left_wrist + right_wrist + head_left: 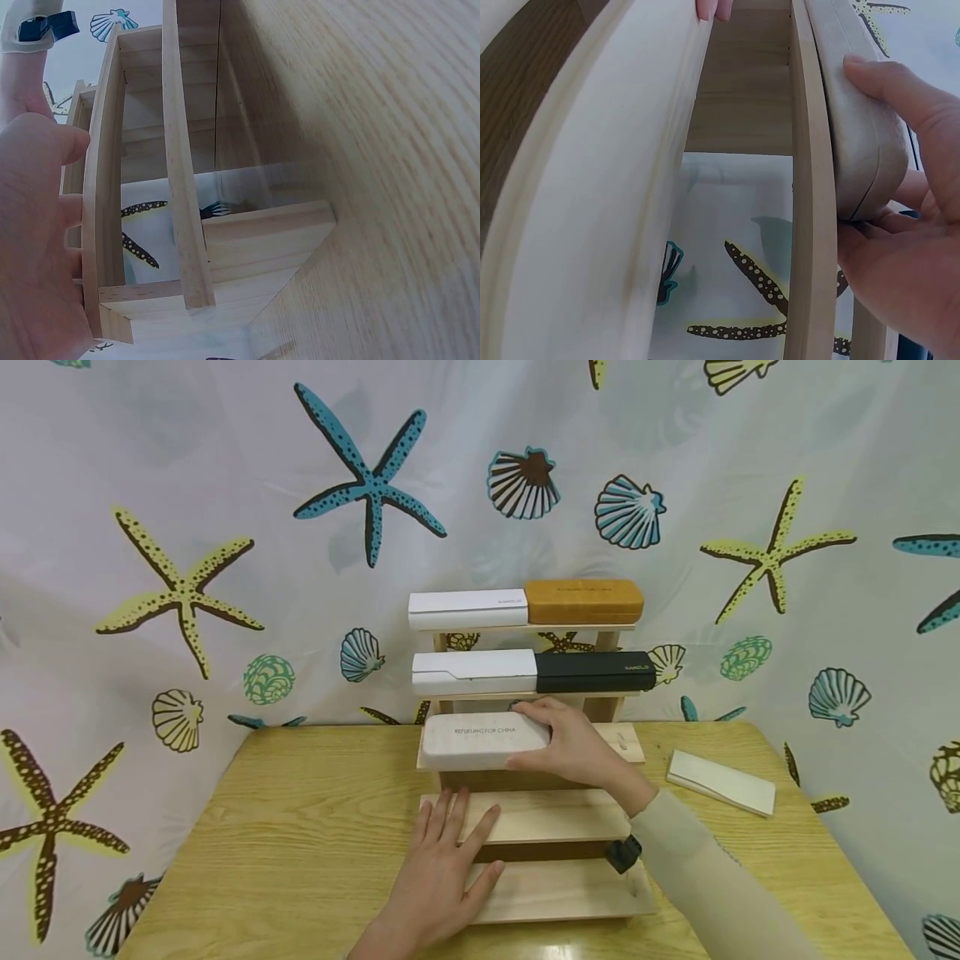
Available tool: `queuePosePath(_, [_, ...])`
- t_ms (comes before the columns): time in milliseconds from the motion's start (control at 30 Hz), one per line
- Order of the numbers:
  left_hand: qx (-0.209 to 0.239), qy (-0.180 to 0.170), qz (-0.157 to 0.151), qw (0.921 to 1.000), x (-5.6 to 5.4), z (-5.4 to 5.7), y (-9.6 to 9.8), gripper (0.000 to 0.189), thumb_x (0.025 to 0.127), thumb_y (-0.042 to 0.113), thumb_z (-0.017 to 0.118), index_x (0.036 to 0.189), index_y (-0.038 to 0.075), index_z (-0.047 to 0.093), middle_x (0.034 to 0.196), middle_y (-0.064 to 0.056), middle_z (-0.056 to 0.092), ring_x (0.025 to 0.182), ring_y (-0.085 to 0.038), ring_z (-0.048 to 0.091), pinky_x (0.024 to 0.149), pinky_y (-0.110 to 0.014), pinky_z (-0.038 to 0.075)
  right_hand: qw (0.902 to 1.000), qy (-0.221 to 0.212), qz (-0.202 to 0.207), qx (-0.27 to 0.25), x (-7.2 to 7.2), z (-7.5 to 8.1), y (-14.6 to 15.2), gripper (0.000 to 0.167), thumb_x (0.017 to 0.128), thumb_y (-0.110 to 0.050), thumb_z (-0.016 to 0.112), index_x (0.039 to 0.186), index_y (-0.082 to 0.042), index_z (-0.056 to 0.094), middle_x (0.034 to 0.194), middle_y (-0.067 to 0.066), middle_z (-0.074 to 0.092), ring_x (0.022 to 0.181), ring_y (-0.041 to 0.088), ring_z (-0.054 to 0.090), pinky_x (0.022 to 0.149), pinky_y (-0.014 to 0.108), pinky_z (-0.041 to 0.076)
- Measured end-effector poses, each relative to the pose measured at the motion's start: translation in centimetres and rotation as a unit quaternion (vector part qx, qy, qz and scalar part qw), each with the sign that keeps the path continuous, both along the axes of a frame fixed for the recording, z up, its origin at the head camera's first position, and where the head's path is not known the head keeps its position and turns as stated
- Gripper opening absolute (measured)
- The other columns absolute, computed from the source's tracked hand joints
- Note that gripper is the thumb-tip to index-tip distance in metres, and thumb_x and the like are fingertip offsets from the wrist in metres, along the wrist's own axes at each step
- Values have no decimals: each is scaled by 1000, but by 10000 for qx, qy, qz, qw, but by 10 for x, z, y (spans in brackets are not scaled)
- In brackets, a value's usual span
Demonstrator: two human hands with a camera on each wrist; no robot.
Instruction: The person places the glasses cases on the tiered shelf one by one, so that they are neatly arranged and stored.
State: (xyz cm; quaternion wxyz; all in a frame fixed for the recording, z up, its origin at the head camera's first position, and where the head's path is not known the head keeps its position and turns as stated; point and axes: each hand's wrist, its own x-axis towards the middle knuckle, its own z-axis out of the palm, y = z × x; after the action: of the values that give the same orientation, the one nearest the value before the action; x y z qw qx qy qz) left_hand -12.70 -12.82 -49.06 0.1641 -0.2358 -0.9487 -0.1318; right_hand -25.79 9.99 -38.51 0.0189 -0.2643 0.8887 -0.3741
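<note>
A pale glasses case (483,742) printed "REFUELING FOR CHINA" lies on the third tier of a wooden stepped rack (555,817). My right hand (573,747) grips its right end, thumb on the front side and fingers over the back edge. In the right wrist view, the rounded end of the case (862,142) sits on a shelf board, between thumb and fingers. My left hand (442,872) rests spread on the left part of the lower tiers, fingers straight. The left wrist view shows this hand (37,225) against the rack's board.
On the top tier stand a white case (468,610) and an orange case (585,603). Below them are another white case (474,673) and a black case (596,672). A flat cream case (722,782) lies on the table right of the rack. A patterned curtain (225,460) hangs behind.
</note>
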Motion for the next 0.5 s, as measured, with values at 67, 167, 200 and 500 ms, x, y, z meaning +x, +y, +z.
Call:
queuePosePath(67, [4, -83, 5, 10000, 0, 1, 0, 63, 105, 50, 56, 160, 22, 48, 164, -29, 39, 156, -51, 31, 125, -68, 25, 10000, -1, -3, 12, 0, 0, 0, 84, 81, -37, 92, 151, -6, 57, 150, 16, 59, 128, 32, 61, 109, 50, 51])
queuePosePath(167, [7, -178, 5, 9998, -1, 1, 0, 63, 105, 51, 55, 161, 23, 46, 165, -29, 38, 156, -51, 30, 126, -68, 24, 10000, 15, -30, 32, 0, -1, 0, 84, 81, -36, 93, 151, -7, 58, 150, 16, 58, 131, 33, 60, 111, 51, 50])
queuePosePath(200, [-10, -177, 13, 9998, -1, 1, 0, 63, 105, 51, 55, 161, 23, 46, 165, -29, 38, 156, -51, 30, 126, -68, 24, 10000, 22, -42, 32, 0, -1, 0, 84, 81, -37, 93, 151, -7, 58, 150, 16, 58, 131, 33, 60, 111, 51, 50])
queuePosePath(500, [-23, -177, 13, 9998, -2, 0, 0, 64, 104, 51, 57, 161, 23, 47, 164, -30, 39, 155, -52, 32, 126, -68, 25, 9989, 392, -211, 111, 2, -4, 6, 82, 81, -42, 92, 149, -9, 60, 152, 16, 58, 139, 37, 57, 115, 54, 48])
